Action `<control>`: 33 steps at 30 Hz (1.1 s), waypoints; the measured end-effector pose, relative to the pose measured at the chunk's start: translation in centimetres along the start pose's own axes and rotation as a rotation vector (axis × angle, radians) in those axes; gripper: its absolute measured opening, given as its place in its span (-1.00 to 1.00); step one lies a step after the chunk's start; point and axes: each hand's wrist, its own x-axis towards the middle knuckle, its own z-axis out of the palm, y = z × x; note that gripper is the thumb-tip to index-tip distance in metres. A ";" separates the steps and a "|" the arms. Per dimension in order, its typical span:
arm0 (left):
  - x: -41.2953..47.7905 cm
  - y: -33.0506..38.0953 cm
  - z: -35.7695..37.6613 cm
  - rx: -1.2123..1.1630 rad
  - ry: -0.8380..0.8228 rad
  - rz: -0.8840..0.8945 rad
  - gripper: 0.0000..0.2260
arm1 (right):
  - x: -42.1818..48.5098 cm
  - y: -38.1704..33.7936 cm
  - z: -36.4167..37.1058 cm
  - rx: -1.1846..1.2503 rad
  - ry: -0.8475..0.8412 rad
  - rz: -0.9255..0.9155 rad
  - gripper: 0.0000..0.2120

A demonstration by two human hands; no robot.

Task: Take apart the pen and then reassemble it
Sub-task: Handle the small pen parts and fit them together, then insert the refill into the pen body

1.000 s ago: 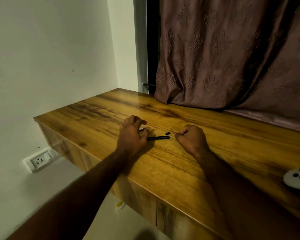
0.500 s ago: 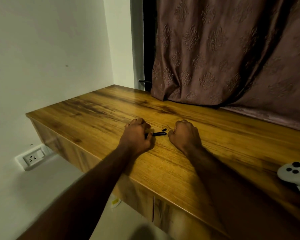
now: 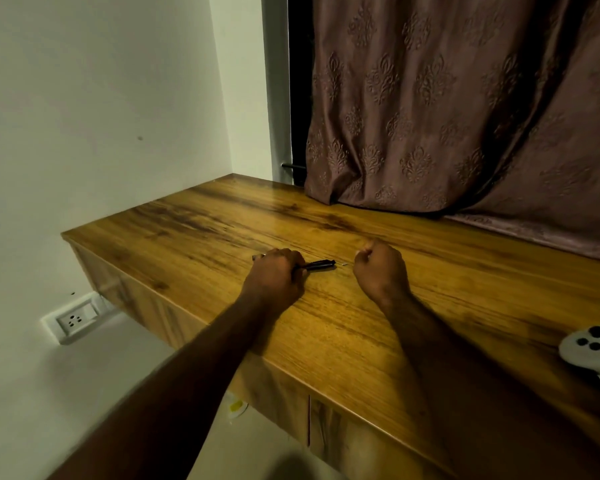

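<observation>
A black pen barrel (image 3: 317, 265) lies on the wooden desk (image 3: 343, 341), its tip pointing right. My left hand (image 3: 274, 277) is closed over the barrel's left part, knuckles up, resting on the desk. A short dark end (image 3: 257, 257) sticks out past the hand's left side. My right hand (image 3: 380, 268) is a closed fist on the desk, a short gap to the right of the barrel's tip. Whether it holds anything is hidden. A tiny pale sliver (image 3: 344, 263) lies on the wood between the tip and this fist.
A white game controller (image 3: 593, 351) sits at the desk's right front edge. A brown patterned curtain (image 3: 447, 116) hangs over the back of the desk. A white wall (image 3: 101, 116) stands at the left, with a socket (image 3: 75, 318) low down.
My left hand has closed further over the barrel. My right fist has drawn away to the right. The small black piece beside it is no longer visible.
</observation>
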 end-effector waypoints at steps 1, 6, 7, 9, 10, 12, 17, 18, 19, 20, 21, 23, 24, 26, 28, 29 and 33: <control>-0.2 0.0 0.1 -0.017 0.034 0.003 -0.84 | -0.1 0.1 -0.1 0.084 0.001 0.020 -0.86; -1.5 0.9 -1.2 -0.419 0.310 -0.121 -0.89 | -1.6 -1.5 -0.2 0.421 -0.032 0.025 -0.91; -1.6 1.2 -1.4 -0.488 0.394 -0.143 -0.91 | -2.1 -2.2 0.1 0.493 -0.052 0.033 -0.91; -1.5 1.6 -1.8 -0.578 0.549 -0.161 -0.91 | -2.9 -3.5 0.9 0.626 -0.101 0.017 -0.89; -1.5 1.8 -1.8 -0.619 0.591 -0.174 -0.91 | -3.3 -4.0 1.2 0.671 -0.128 -0.002 -0.88; -1.4 2.5 -1.4 -0.703 0.590 -0.236 -0.94 | -3.8 -4.5 1.4 0.722 -0.171 -0.035 -0.88; 0.0 4.3 -1.2 -0.946 0.400 -0.396 -0.88 | -3.8 -4.3 0.8 0.801 -0.172 -0.002 -0.89; 0.3 4.6 -1.3 -0.983 0.374 -0.408 -0.87 | -3.8 -4.3 0.8 0.812 -0.174 0.006 -0.89; 0.5 4.8 -1.3 -1.006 0.355 -0.414 -0.87 | -3.8 -4.3 0.8 0.821 -0.179 0.007 -0.89; 0.6 4.9 -1.3 -1.021 0.340 -0.417 -0.87 | -3.8 -4.3 0.9 0.826 -0.184 0.006 -0.89; 0.6 5.0 -1.2 -1.037 0.330 -0.422 -0.87 | -3.8 -4.3 0.9 0.826 -0.187 0.003 -0.89; 0.7 5.0 -1.0 -1.042 0.326 -0.434 -0.86 | -3.8 -4.3 1.0 0.817 -0.189 -0.004 -0.89; 0.8 4.9 -0.9 -1.027 0.322 -0.434 -0.87 | -3.7 -4.2 1.1 0.811 -0.189 -0.007 -0.89; 1.0 4.8 -0.8 -1.005 0.311 -0.424 -0.88 | -3.7 -4.2 1.2 0.803 -0.191 -0.011 -0.88; 1.1 4.7 -0.9 -0.988 0.298 -0.415 -0.89 | -3.7 -4.2 1.3 0.809 -0.191 -0.011 -0.86; 1.1 4.6 -0.9 -0.970 0.287 -0.402 -0.89 | -3.7 -4.2 1.3 0.820 -0.192 -0.008 -0.86; 1.3 4.7 -1.3 -0.850 0.227 -0.296 -0.87 | -3.7 -4.2 1.2 0.853 -0.194 -0.010 -0.84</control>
